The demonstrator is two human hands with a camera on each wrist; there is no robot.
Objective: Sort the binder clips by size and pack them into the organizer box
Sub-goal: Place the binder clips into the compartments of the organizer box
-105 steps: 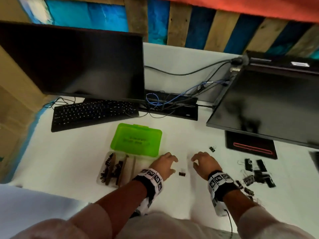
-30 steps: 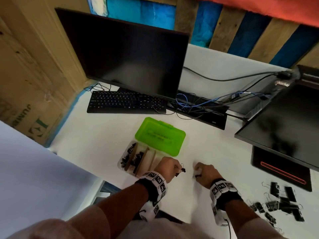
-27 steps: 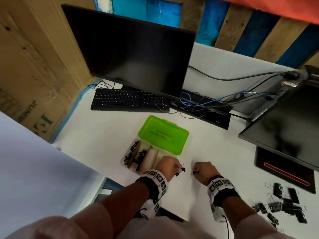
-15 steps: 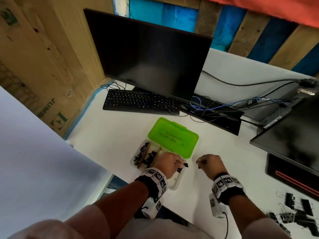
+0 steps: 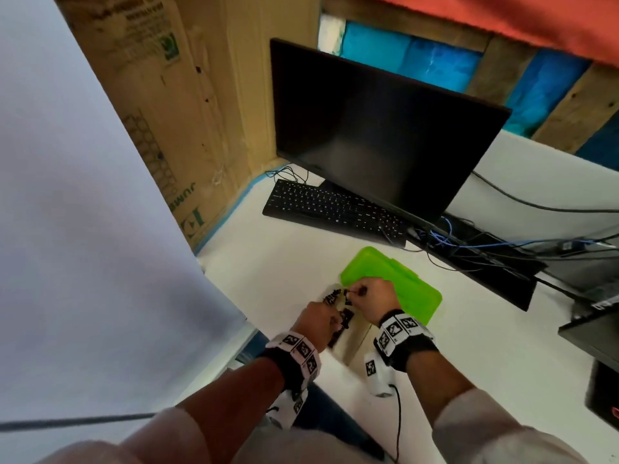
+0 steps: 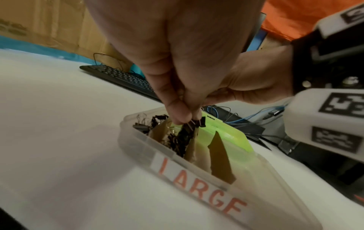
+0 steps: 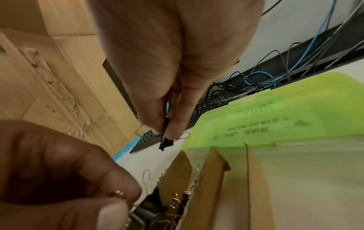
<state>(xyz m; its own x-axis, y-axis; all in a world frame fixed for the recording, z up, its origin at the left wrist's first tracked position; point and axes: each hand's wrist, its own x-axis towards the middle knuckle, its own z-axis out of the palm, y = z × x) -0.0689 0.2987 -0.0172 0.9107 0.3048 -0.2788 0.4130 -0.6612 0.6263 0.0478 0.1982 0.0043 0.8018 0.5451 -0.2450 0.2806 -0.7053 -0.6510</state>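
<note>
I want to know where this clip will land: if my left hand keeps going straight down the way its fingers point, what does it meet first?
Probably the clips piled in the second slot, between the cardboard dividers. The left hand points there; depth is unclear.

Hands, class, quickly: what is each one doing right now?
Left hand: fingers pinch a binder clip over the organizer box.
Right hand: fingers pinch a small binder clip.

Your head camera looks steeply down and forward from above onto the white desk (image 5: 469, 346), taking in both forearms. Your left wrist camera sits low and close, facing along the fingers into the clear plastic organizer box with cardboard dividers (image 6: 138, 140). Your right wrist camera looks closely down the fingers; all three views share that box and its open lime-green lid (image 7: 295, 116).
</note>
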